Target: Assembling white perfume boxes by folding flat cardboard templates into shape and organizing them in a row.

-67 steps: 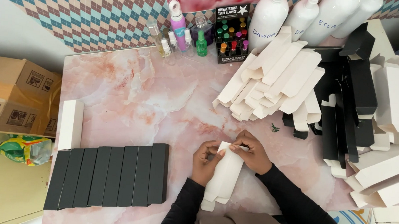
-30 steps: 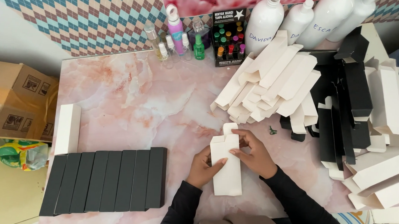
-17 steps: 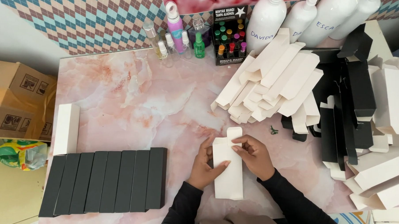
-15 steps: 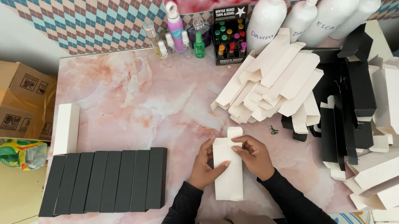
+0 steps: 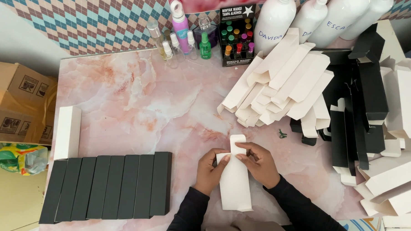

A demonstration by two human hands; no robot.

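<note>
White carton (image 5: 234, 180) lies flat on the pink marble table (image 5: 124, 103), near the front edge, long axis running away from the person, top flap up at the far end. Left hand (image 5: 210, 169) grips the carton's left edge near the top; fingers curled, thumb laid on the face. Right hand (image 5: 257, 163) sits on the upper right part; fingers bent, tips pressing the face just below the flap. Both hands are closed on the carton, w/ dark sleeves reaching to the wrists.

Left of the hands: row of black boxes (image 5: 107, 187), side by side, touching, flat on the table. One white box (image 5: 68, 132) lies just beyond the row's left end.

Far right of the carton: heap of white flat cartons (image 5: 284, 82), fanned and overlapping. Further right: black cartons (image 5: 361, 102) mixed w/ more white ones, piled to the table's right edge.

Back edge: small bottles (image 5: 181, 35), a dark display pack of vials (image 5: 237, 34), large white bottles (image 5: 309, 19). Off the table at left: cardboard box (image 5: 14, 102).
</note>
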